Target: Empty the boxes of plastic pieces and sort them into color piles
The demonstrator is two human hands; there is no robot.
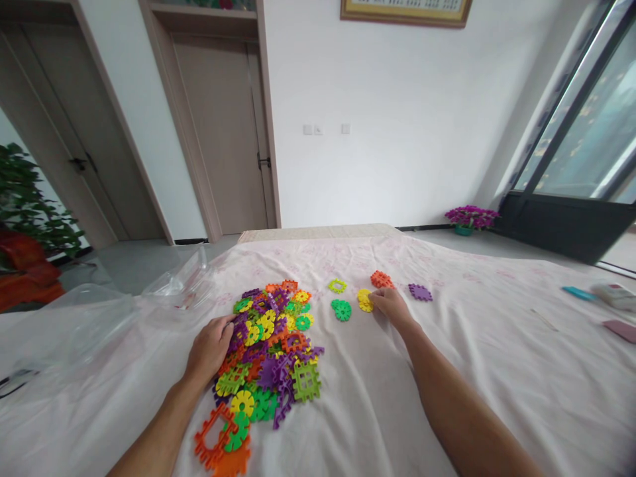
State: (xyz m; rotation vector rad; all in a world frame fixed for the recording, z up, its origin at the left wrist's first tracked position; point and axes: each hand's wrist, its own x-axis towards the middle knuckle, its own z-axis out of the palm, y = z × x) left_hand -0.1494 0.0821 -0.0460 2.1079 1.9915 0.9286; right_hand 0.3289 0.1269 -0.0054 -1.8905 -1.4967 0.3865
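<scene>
A heap of flat plastic building pieces (271, 344) in purple, green, yellow and orange lies on a pale pink cloth (377, 397). My left hand (211, 348) rests on the heap's left side, fingers curled onto purple pieces. My right hand (391, 305) reaches further out, fingertips pinched on a yellow round piece (364, 299). Sorted apart near it lie a green round piece (342, 309), a yellow-green ring (337, 285), an orange piece (381, 279) and a purple piece (420, 291).
A clear plastic bag (179, 288) lies crumpled left of the heap. At the far right edge sit a teal item (579, 293) and a white box (616, 295). Doors, a potted plant (30, 212) and purple flowers (471, 216) stand beyond.
</scene>
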